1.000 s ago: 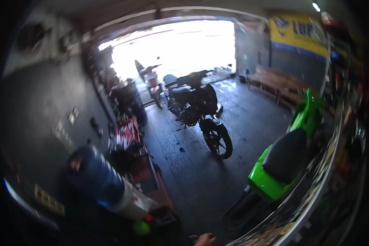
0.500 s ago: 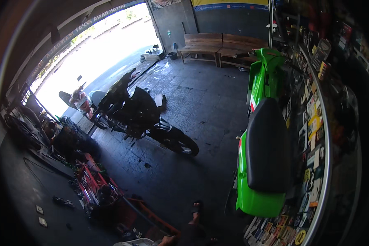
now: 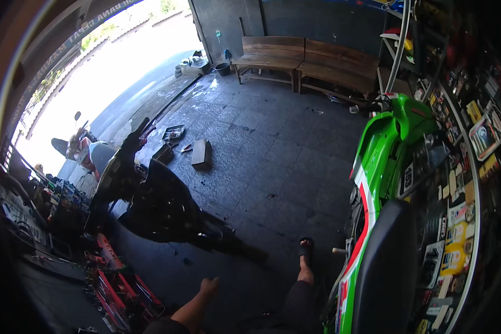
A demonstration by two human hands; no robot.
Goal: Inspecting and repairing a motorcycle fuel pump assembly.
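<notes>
A: Where are the hands?

B: The left hand (image 3: 209, 286) is low at the near side, left of the middle. Its fingers look curled in, but I can't tell whether they close on anything. The right hand is out of view.

A: What's nearest to it?

B: The black motorcycle (image 3: 161, 214), just beyond on the left, apart from the hand. It blocks the straight line from the hand to the bright opening (image 3: 122, 61) at far left. A second motorcycle (image 3: 83, 150) stands past it.

A: Anything else in the way on that side?

B: Red metal frames (image 3: 119, 289), near left.

A: And to the right?

B: A sandalled foot (image 3: 306, 253), then a green motorcycle (image 3: 387, 256) with a black seat, alongside a display case (image 3: 477, 211) filled with packaged parts (image 3: 455, 245).

A: Farther off?

B: Behind the black motorcycle, a box (image 3: 201, 155) and a tool tray (image 3: 173, 132) lie on the floor (image 3: 273, 150). Wooden benches (image 3: 339, 64) line the far wall (image 3: 328, 22), with a black bucket (image 3: 222, 69) at their left end.
</notes>
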